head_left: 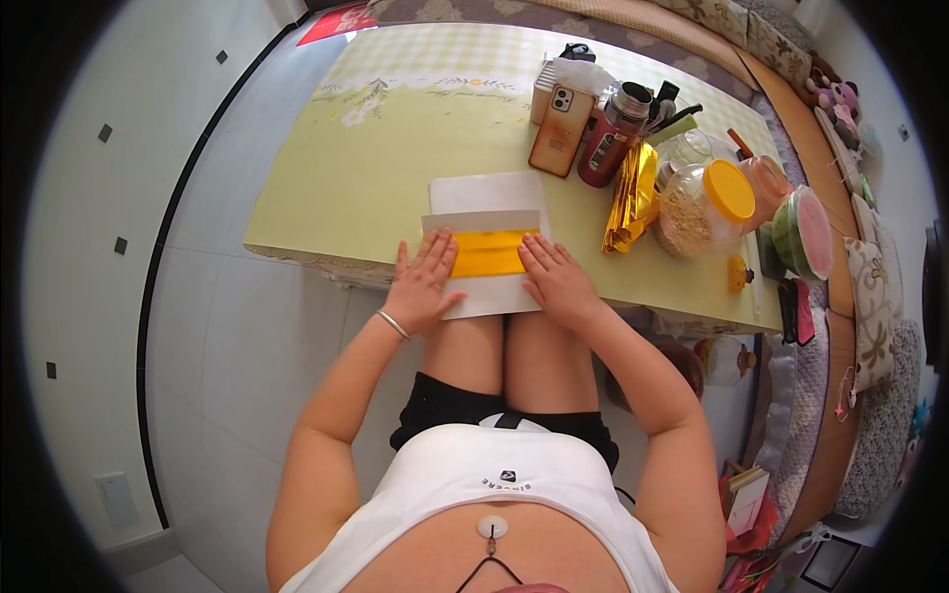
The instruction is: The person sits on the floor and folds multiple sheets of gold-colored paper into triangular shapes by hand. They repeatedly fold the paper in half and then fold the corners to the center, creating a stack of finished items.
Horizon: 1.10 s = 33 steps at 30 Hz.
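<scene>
Two bare hands lie flat on a folded white sheet of paper (491, 294) at the near edge of a low table covered with a pale yellow-green checked cloth (346, 168). The left hand (423, 280), with a thin silver bangle (392, 324) at its wrist, rests open with its fingers spread, the fingertips touching the left end of a shiny gold foil strip (489, 253) that runs across the white sheet. The right hand (556, 279) is open too, palm down, its fingers pressing on the right end of the gold strip. Neither hand grips anything; both simply press down on the paper and foil.

The white sheet sits between the hands, its lower edge reaching just past the table's rim above the person's knees. A second white sheet (486, 192) lies just behind it, partly tucked under.

To the right of the sheets, a crumpled bundle of gold foil (633, 198) lies on the cloth. Behind it stand a phone in an orange-brown case (560, 130), leaning upright, and a dark red flask with a black lid (611, 143). Further right is a clear plastic jar with a yellow lid (704, 206), lying tilted and filled with pale grains, beside a clear round tub with a pink lid (803, 233).
</scene>
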Available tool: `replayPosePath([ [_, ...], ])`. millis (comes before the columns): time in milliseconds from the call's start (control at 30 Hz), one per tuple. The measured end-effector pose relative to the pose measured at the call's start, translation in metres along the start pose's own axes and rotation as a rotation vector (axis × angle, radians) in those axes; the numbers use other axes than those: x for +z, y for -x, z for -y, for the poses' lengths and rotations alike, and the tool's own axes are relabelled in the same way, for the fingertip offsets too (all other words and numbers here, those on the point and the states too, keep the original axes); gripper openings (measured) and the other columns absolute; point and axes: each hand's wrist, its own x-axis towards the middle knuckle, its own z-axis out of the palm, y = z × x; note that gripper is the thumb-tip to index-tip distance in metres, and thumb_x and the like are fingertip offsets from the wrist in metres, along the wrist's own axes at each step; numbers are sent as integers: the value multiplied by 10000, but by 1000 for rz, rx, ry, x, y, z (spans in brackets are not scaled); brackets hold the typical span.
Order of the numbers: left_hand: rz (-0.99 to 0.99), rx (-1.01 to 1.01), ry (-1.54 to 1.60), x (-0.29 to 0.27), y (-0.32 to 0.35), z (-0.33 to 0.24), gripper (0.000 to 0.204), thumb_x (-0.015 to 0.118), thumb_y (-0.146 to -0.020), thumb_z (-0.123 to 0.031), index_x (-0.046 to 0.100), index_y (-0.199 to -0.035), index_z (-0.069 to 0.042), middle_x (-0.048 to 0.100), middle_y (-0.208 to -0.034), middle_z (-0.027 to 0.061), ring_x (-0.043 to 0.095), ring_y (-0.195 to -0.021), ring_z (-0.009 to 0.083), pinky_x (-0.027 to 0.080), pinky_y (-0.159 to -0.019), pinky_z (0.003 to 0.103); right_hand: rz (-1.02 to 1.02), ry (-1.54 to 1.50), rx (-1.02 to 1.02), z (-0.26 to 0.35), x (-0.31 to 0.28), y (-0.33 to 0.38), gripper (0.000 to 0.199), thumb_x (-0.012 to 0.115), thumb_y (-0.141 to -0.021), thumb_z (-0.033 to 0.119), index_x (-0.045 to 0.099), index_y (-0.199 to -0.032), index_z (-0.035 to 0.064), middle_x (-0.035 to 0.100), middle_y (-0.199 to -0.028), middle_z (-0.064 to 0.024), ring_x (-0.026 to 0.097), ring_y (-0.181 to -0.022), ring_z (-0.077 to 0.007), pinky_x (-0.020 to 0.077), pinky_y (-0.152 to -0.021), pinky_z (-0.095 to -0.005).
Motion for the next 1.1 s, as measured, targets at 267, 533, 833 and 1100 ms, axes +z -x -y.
replayPosePath([
  [267, -131, 34, -202, -38, -14, 6, 687, 638, -898, -411, 481, -1469, -62, 365, -1601, 139, 238, -1525, 318, 70, -1219, 594, 3, 299, -96, 13, -15, -37, 243, 588, -862, 114, 660, -1062, -5, 676, -1148, -210, 638, -1107, -339, 427, -1095, -551],
  [533, -501, 73, 261, -1, -30, -60, 106, 745, -797, -120, 711, -865, -48, 630, -916, 115, 626, -796, 316, 523, -728, 423, -221, 98, -14, 49, -1, -42, 49, 659, -797, 119, 681, -813, 78, 683, -869, -116, 660, -845, -300, 519, -809, -466],
  [833, -533, -352, 508, 3, -38, -63, 170, 774, -782, -91, 650, -700, -8, 600, -890, 128, 612, -788, 306, 517, -713, 401, -206, -506, 441, 24, -5, -58, 243, 748, -823, 168, 713, -1033, 51, 681, -1055, -112, 647, -972, -332, 523, -847, -422],
  [1100, -546, -332, 474, 8, -44, -62, 197, 755, -781, -85, 628, -657, 0, 586, -860, 137, 592, -782, 314, 506, -706, 420, -204, -70, -149, 42, 16, -31, 633, 663, -888, 217, 486, -1439, -40, 475, -1518, -213, 419, -1441, -355, 303, -1203, -469],
])
